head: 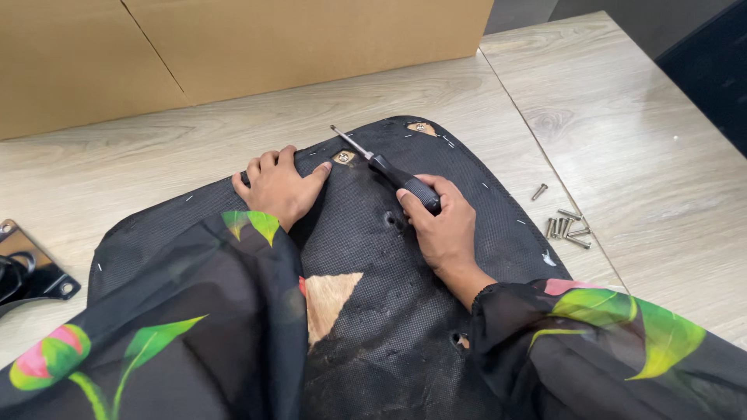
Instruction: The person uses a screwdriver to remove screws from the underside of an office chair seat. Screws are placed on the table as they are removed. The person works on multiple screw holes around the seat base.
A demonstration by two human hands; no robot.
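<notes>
While the left hand (276,187) presses flat (fingers spread) on the black panel (373,295), the right hand (443,225) grips a screwdriver (385,167).

A black fabric-covered panel (405,311) lies on the pale wood-grain surface (622,132). The left hand (278,187) presses flat on its far edge, thumb stretched toward a metal fitting (343,157) set in the fabric. The right hand (443,225) closes around the black handle of a screwdriver (387,169), whose shaft slants up and left past that fitting. A second fitting (422,128) sits at the far corner. Loose screws (566,225) lie on the surface right of the panel. A black metal bracket (27,268) rests at the left edge; cardboard (233,47) stands at the far side.
</notes>
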